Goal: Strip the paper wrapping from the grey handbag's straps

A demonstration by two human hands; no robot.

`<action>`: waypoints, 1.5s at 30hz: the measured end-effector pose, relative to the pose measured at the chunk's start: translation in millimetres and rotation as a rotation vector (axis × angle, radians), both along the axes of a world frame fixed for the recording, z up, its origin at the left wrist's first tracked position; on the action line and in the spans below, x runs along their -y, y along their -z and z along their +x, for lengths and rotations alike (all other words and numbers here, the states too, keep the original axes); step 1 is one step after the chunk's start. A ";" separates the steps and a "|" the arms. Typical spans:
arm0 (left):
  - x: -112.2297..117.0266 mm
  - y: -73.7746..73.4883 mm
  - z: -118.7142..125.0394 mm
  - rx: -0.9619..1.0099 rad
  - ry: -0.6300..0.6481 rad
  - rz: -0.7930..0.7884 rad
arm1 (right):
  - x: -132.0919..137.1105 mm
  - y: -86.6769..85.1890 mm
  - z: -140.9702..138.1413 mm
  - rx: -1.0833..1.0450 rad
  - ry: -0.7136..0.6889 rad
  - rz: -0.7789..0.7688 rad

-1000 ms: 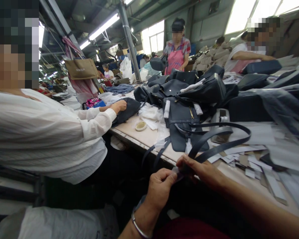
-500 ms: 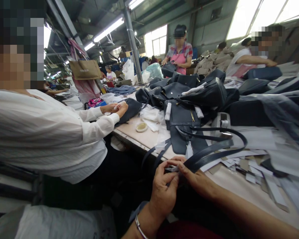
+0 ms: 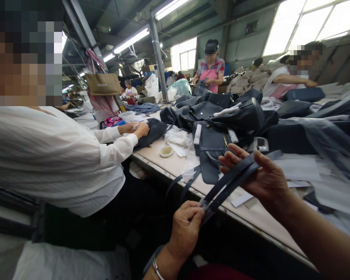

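Since half a second ago your right hand [image 3: 265, 177] has slid up and away along the dark strap [image 3: 230, 181], off the left hand [image 3: 186, 229], which has dropped below the tabletop [image 3: 175, 163] edge.

Left hand: fingers closed, pinching the near end of the strap, where a bit of clear wrap shows. A bracelet [image 3: 155, 268] sits on that wrist.

Right hand: palm toward you, thumb on top, fingers loosely curled around the doubled strap further up. Gripping, not tight.

Strap runs taut-ish on a diagonal between both hands, two bands side by side, above the tabletop edge. Far end passes behind your right hand; can't tell where it ends.

Just beyond the strap: a dark grey handbag [image 3: 212, 144] lies on the tabletop, its handles hanging over the edge. More dark bags [image 3: 236, 112] are piled behind it. A tape roll [image 3: 166, 151] sits to the left, near white wrapping paper [image 3: 177, 138]. White paper strips [image 3: 241, 199] lie under your right wrist.

On the left, a person in a white shirt [image 3: 46, 155] has both hands on another dark bag [image 3: 151, 130]. Another person in a pink apron [image 3: 210, 74] stands at the far end.
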State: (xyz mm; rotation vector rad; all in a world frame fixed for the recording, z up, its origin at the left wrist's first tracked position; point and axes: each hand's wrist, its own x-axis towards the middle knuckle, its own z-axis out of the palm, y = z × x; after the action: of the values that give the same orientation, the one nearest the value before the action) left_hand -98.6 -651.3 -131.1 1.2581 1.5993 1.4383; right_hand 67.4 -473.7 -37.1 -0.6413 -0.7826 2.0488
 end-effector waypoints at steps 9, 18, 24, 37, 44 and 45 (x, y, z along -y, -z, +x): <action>1.5 -2.3 -7.2 0.212 0.052 0.022 | 7.3 5.0 -23.1 0.083 -0.129 0.197; -0.8 9.6 -3.0 0.563 -0.137 -0.083 | -11.2 8.6 -16.1 0.298 -0.146 0.392; -7.8 -4.3 -0.1 0.677 -0.147 -0.120 | -7.9 16.1 -18.3 0.327 -0.162 0.497; -19.7 -7.6 2.9 0.487 -0.100 -0.133 | 26.9 41.3 -29.0 0.362 -0.324 0.540; -19.8 -12.7 0.1 0.256 0.000 -0.230 | 23.9 40.3 -22.1 -0.041 -0.174 0.015; -19.2 -14.1 1.9 0.246 0.003 -0.226 | 21.7 36.1 -22.0 -0.077 -0.164 -0.014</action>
State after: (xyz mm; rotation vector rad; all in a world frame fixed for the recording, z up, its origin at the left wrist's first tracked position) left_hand -96.7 -632.1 -117.0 0.9176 1.5409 1.3114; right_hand 45.5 -495.4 -73.2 -0.5168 -0.7984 2.2154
